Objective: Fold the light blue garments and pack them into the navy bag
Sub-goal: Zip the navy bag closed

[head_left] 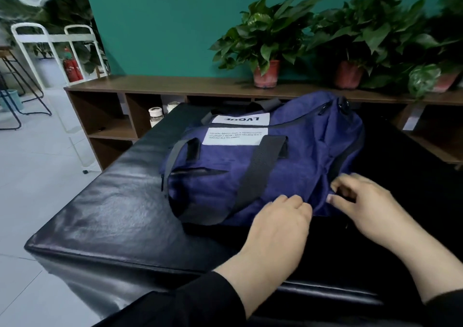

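Head view: the navy bag [263, 166] lies flat on the black tabletop [112, 201] at mid-frame. Left hand [278, 226] pins its near edge, fingers curled under; whether they grip is unclear. Right hand [360, 201] pinches the fabric, probably hunting the opening. No light blue garments show.

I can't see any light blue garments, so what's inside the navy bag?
Its inside is hidden: the bag lies on the black bench with only navy fabric, black straps and white labels showing. Both hands, left and right, are at its near edge.
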